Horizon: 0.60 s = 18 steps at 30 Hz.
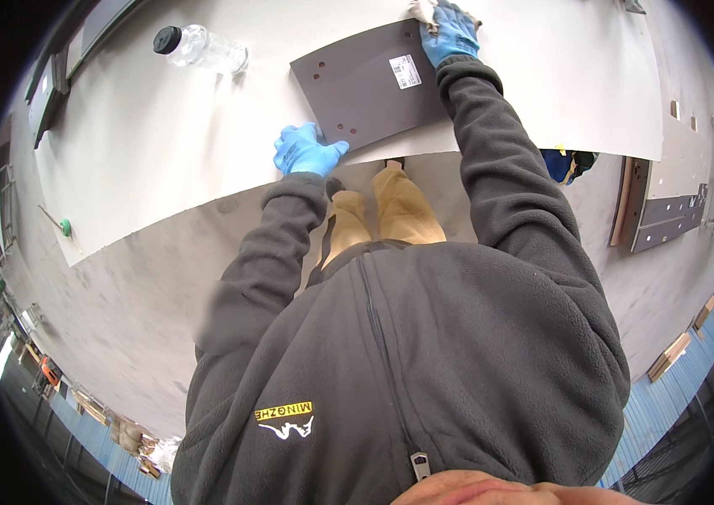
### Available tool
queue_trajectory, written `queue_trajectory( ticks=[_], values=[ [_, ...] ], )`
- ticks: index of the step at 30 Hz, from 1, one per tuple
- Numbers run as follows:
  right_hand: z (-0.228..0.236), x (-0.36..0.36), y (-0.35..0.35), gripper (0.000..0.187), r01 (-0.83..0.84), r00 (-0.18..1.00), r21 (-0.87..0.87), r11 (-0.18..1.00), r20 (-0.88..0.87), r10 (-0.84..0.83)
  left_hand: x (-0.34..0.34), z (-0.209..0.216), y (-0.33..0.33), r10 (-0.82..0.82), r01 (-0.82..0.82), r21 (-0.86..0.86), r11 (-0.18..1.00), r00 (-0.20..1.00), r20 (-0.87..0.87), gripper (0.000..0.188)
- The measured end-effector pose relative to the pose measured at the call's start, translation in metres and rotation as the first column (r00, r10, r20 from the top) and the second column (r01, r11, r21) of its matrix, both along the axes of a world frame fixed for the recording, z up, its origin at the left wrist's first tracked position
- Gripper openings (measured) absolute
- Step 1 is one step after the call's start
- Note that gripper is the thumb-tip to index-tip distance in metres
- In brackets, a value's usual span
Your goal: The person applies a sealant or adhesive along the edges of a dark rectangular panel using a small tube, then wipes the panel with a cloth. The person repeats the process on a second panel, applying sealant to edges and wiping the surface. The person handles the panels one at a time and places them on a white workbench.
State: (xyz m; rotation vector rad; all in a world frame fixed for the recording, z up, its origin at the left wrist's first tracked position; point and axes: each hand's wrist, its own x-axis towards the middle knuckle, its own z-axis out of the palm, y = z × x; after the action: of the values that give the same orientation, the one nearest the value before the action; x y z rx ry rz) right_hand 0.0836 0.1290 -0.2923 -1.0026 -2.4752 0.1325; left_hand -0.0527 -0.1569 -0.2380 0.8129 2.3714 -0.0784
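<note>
Grey panel (357,88), long axis rising rightward; left hand (306,151) spread, right hand (453,38) seemingly gripping cloth (424,12).

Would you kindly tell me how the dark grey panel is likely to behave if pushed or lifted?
The panel is probably stiff, as its flat face shows no sag between the left hand and right hand. It seems unlikely to roll, being broad and flat. Pushed, it might slide, since the white tabletop looks smooth.

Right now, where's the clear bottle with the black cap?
In the head view, the clear bottle is at the upper left on the white tabletop, left of the dark panel and beyond your left hand.
</note>
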Motion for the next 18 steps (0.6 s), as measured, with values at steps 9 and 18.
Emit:
queue_trajectory(
  ticks=[9, 18],
  values=[
    [0.004, -0.066, -0.147, 0.053, -0.494, 0.852, -0.144, 0.857, 0.119, 0.511, -0.004, -0.013, 0.0, 0.068, -0.068, -0.002, 0.998, 0.998, -0.004, 0.054],
    [-0.006, 0.1, -0.139, 0.041, -0.174, 0.967, -0.212, 0.962, 0.145, 0.208, -0.007, -0.016, -0.007, -0.02, 0.02, 0.062, 0.998, 1.0, -0.002, 0.057]
  ],
)
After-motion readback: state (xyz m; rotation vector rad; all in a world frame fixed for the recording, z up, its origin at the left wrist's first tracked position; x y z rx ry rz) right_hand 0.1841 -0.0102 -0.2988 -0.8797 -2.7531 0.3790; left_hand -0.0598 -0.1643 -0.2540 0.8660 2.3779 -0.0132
